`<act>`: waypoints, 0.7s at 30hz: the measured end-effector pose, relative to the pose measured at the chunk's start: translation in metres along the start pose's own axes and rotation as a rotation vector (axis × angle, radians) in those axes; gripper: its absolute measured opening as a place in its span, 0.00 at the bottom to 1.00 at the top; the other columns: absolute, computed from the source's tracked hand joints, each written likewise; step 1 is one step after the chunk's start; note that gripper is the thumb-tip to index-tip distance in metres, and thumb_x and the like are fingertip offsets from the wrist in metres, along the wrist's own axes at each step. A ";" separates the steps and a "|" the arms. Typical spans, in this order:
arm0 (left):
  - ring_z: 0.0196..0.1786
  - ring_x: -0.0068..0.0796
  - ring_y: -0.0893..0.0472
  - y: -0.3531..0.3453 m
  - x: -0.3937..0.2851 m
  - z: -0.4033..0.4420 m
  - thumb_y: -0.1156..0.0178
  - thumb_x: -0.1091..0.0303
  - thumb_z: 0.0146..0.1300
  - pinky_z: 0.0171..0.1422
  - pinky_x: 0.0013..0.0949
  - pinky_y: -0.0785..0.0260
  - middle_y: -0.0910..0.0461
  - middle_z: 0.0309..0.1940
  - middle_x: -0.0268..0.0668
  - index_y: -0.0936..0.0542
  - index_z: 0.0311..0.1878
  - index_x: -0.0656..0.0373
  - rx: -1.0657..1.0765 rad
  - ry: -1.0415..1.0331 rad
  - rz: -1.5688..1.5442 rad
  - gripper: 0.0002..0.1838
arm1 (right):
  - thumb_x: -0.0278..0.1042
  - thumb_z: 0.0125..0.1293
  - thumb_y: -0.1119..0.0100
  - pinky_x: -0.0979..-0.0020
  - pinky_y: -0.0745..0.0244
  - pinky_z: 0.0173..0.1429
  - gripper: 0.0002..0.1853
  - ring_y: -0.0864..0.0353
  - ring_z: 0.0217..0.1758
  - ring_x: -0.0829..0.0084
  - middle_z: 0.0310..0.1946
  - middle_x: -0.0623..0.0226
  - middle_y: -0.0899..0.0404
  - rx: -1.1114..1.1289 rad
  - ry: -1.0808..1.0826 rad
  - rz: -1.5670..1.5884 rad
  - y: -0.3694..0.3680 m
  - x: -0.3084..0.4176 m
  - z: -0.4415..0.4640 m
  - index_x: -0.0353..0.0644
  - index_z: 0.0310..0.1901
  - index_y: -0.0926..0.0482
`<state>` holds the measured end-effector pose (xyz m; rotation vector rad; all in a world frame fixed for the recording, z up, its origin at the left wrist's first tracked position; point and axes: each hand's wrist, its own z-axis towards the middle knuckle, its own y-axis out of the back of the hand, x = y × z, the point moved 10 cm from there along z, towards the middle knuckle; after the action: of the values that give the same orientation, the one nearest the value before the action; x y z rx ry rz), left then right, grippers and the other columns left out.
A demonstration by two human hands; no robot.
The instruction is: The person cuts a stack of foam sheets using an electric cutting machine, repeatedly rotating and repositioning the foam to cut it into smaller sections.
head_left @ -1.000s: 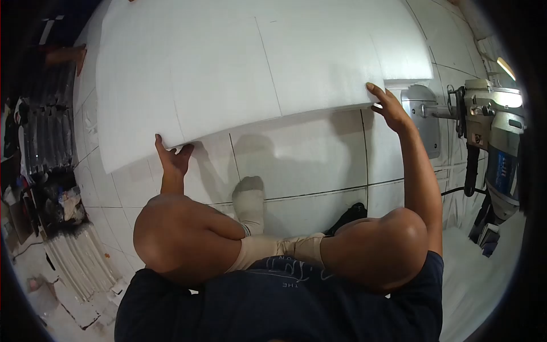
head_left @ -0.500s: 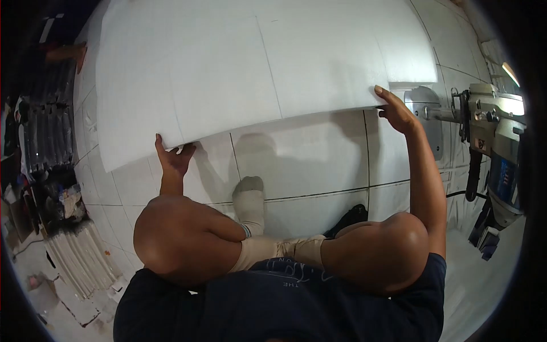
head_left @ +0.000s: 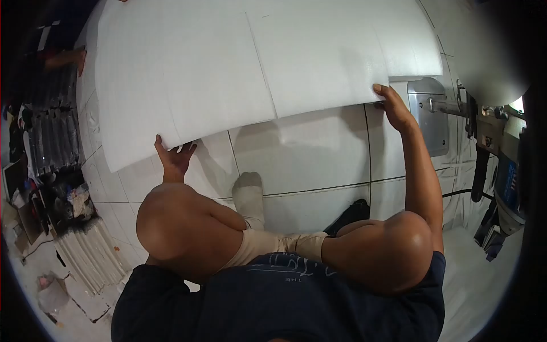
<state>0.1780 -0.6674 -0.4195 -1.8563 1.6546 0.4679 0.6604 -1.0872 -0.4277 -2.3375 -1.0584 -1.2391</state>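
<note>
A large white sheet [head_left: 188, 68], foam-like and marked with thin lines, spreads over the tiled floor. My left hand [head_left: 175, 158] grips its near edge toward the left, thumb on top and fingers reaching underneath. Farther right, my right hand [head_left: 394, 108] pinches the same edge, its thumb flat on the upper face and its other fingers mostly hidden below. Between the hands the edge is raised off the tiles, casting a shadow. My bent knees and a foot in a light sock [head_left: 249, 194] are just behind it.
At the right stands a machine [head_left: 501, 154] on a grey metal base [head_left: 430, 125], with a cable beside it. Dark wrapped bundles [head_left: 54, 137] and pale ribbed strips [head_left: 91, 256] lie at the left. Another person's foot [head_left: 77, 60] shows upper left. A blurred pale shape [head_left: 493, 51] covers the upper right.
The view has shifted slightly. The sheet's near edge on the right sits a little higher, with a sharper bend near its middle. A blurred pale shape has appeared over the machine.
</note>
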 end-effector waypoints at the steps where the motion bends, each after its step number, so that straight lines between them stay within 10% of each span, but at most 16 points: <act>1: 0.79 0.60 0.51 -0.002 0.000 -0.001 0.44 0.31 0.60 0.82 0.62 0.58 0.57 0.78 0.49 0.62 0.80 0.60 0.013 -0.001 0.004 0.60 | 0.68 0.60 0.41 0.57 0.38 0.68 0.47 0.34 0.69 0.62 0.69 0.57 0.33 0.001 -0.003 -0.001 0.000 -0.001 -0.001 0.34 0.70 0.34; 21: 0.78 0.52 0.45 -0.027 -0.002 -0.006 0.57 0.33 0.67 0.79 0.59 0.49 0.48 0.77 0.46 0.49 0.79 0.52 0.034 -0.087 -0.017 0.45 | 0.67 0.68 0.47 0.48 0.42 0.77 0.50 0.47 0.80 0.50 0.80 0.56 0.51 -0.043 -0.074 0.068 -0.008 0.004 -0.011 0.38 0.79 0.49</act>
<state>0.2032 -0.6680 -0.4083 -1.7990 1.5785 0.5026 0.6495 -1.0867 -0.4187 -2.4478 -0.9750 -1.1698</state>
